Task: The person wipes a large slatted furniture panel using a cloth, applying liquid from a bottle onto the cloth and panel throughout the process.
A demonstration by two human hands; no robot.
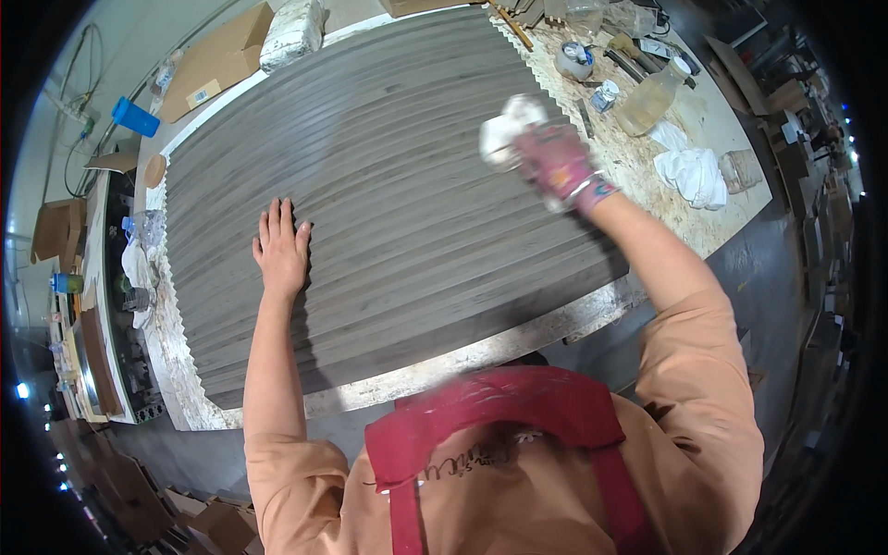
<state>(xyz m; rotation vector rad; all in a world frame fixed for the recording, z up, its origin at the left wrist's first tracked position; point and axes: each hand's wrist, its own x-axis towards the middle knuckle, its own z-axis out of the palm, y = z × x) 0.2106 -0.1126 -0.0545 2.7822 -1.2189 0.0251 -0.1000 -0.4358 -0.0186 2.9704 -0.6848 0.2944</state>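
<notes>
A large grey wood-grain panel (pixel 398 176) with ridged strips and scalloped side edges lies on the worktable in front of me. My bare left hand (pixel 282 248) rests flat on its left half, fingers stretched out. In a pink patterned glove, my right hand (pixel 558 165) grips a bunched white cloth (pixel 511 132) over the panel's right side, near the scalloped edge. The glove and cloth are slightly blurred, and the fingers are partly hidden by the cloth.
On the table's right stand a bottle of yellowish liquid (pixel 652 97), a small jar (pixel 605 95), a tub (pixel 574 61) and a crumpled white cloth (pixel 692 176). Beyond the panel's far left are a cardboard box (pixel 217 60), a white wrapped bundle (pixel 293 35) and a blue cup (pixel 136 117).
</notes>
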